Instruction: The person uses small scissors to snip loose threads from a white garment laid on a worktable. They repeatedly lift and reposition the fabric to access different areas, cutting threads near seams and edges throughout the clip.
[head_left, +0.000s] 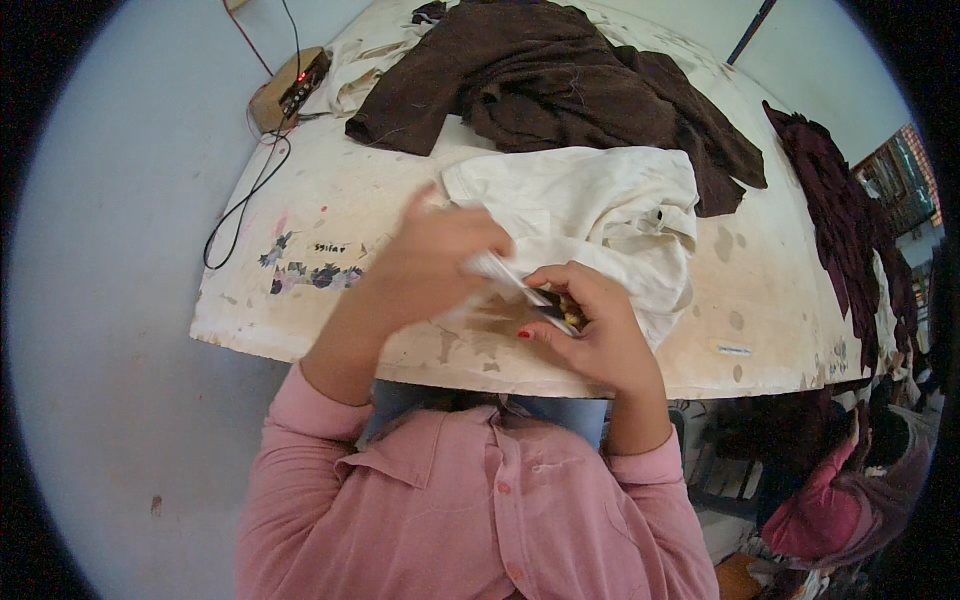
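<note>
Above the near edge of the table, my right hand point(598, 325) is closed around a small flat white-and-black box point(545, 300) with yellowish bits on it. Its exact kind is hard to make out. My left hand point(425, 255) is smeared by motion at the box's white, blurred end, so I cannot tell whether its fingers grip it. Just beyond both hands lies a crumpled white cloth garment point(600, 200).
A dark brown garment point(540, 80) spreads across the far part of the stained, pale table point(760, 290). At the far left sits a brown box with a red light point(290, 90) and trailing black cords. Maroon cloth point(830, 210) hangs over the right edge; another person point(825, 500) is at lower right.
</note>
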